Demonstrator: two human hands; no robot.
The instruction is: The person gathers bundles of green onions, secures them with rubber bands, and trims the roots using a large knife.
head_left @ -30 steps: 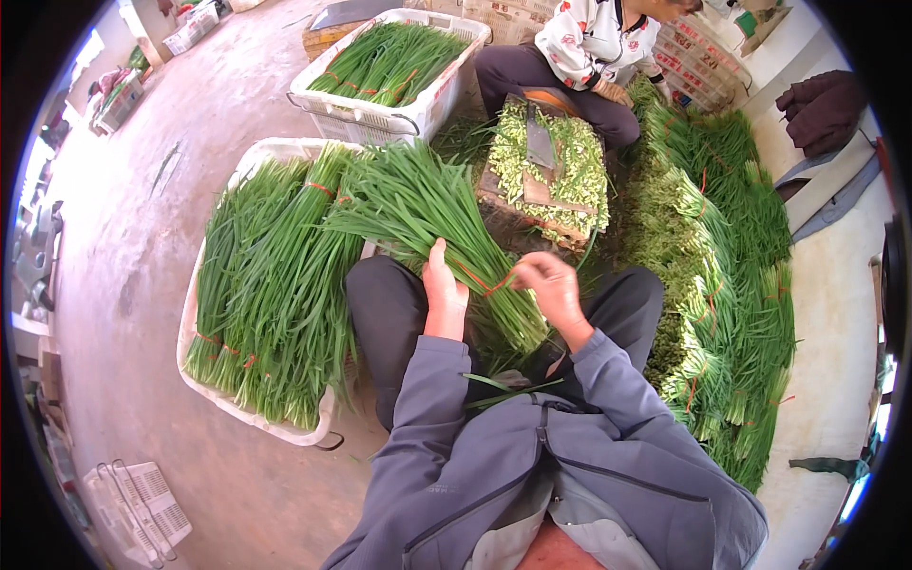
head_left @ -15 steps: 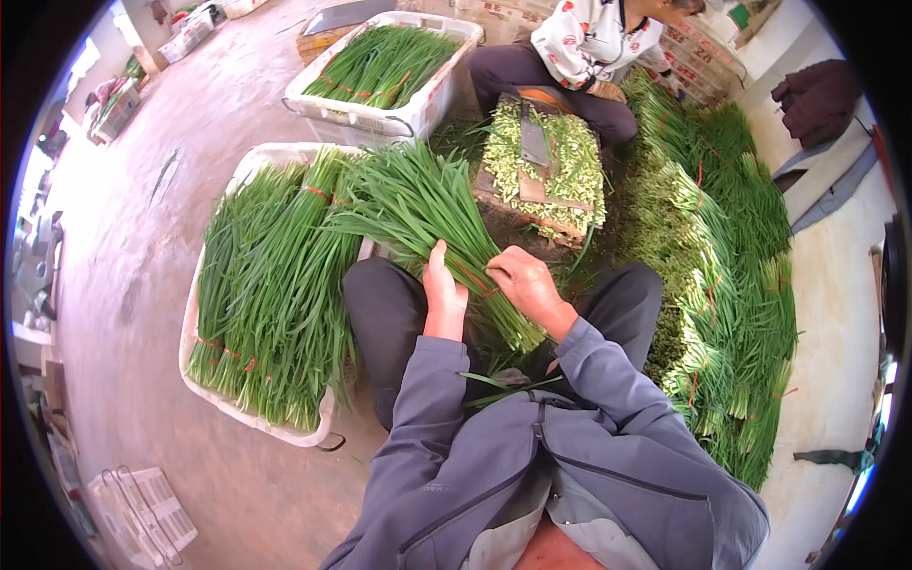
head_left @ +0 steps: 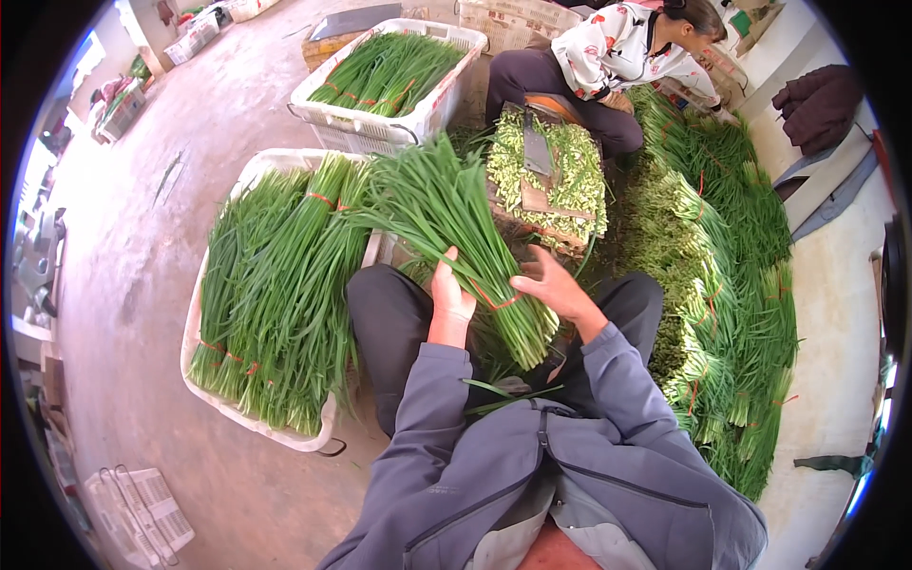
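A bunch of long green garlic chives (head_left: 445, 204) lies slanting across my lap, its leafy ends toward the far left and its pale stalk ends near my right knee. My left hand (head_left: 450, 299) is closed round its left side, thumb up along the leaves. Around the stalks runs a thin red band (head_left: 499, 304). On the bunch's right side, my right hand (head_left: 559, 287) has its fingers apart, with the thumb tip against the stalks close to the band. Its other fingertips are partly behind the leaves.
A white crate (head_left: 193, 356) of banded chives stands at my left, with another crate (head_left: 356, 133) beyond it. Ahead, a cleaver (head_left: 537, 152) lies on a block (head_left: 513, 214) strewn with cut stalk ends. A long chive pile (head_left: 731, 285) lines the right; a co-worker (head_left: 608, 57) sits beyond.
My right hand has loosened from a pinch at the band and its fingers have spread. The bunch has turned slightly more upright. The co-worker has leaned right, reaching to the chive pile.
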